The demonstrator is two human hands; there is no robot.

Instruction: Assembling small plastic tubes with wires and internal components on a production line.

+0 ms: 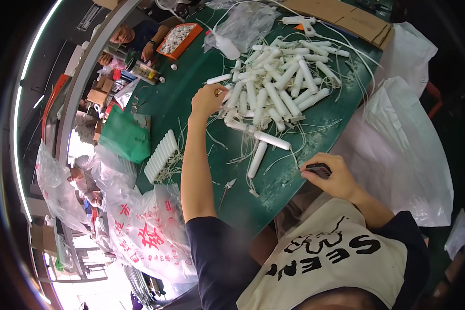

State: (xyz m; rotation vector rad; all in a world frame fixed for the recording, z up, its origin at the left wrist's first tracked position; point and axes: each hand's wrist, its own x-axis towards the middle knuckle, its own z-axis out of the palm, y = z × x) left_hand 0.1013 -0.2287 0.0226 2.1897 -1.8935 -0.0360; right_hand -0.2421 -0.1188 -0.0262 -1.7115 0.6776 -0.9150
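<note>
My left hand (207, 101) reaches far over the green table, at the left edge of a heap of white tubes (274, 95) with thin pale wires. Its fingers are pinched together; whatever lies between them is too small to name. Near the table's front edge, my right hand (336, 178) is wrapped round a small black object (319, 170) whose kind I cannot tell. Between both hands, one loose tube (272, 140) lies crosswise and another tube (257, 159) points towards me. A row of white tubes (161, 156) lies side by side left of my left forearm.
A white glue gun (300, 22) and a white squeeze bottle (226, 46) lie beyond the heap. An orange tray (180, 40) of small white pieces stands near a co-worker's hand (148, 51). Plastic bags (150, 227) crowd the left side; white sacking (398, 150) hangs at right.
</note>
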